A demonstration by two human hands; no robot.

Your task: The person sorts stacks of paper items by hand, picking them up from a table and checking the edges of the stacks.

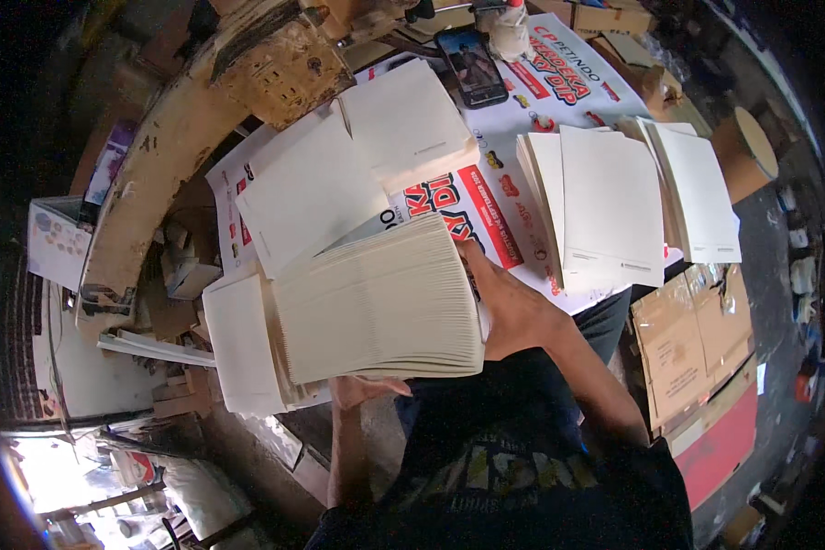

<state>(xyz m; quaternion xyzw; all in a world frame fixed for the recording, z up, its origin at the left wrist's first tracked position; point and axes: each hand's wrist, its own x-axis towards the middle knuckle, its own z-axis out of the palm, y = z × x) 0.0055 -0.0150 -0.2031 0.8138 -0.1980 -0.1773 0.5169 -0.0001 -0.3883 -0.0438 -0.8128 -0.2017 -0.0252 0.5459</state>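
Observation:
A thick stack of cream paper (376, 307), possibly envelopes, stands before me with its many layered edges showing. My right hand (513, 307) is closed against its right end, with the fingers partly hidden behind it. Below the lower left edge, my left hand (368, 390) supports the stack, its thumb showing and most of its fingers hidden underneath. At the left end, a white paper pile (241, 344) touches the stack. Just beyond lie loose-looking white sheets (316, 197) and another paper pile (408, 124).
Two more paper piles (611, 206) (692, 188) lie to the right on a printed poster sheet (573, 60). A phone (472, 66) rests at the far side. A worn machine with a curved body (156, 156) stands left. Cardboard (692, 344) is at the lower right.

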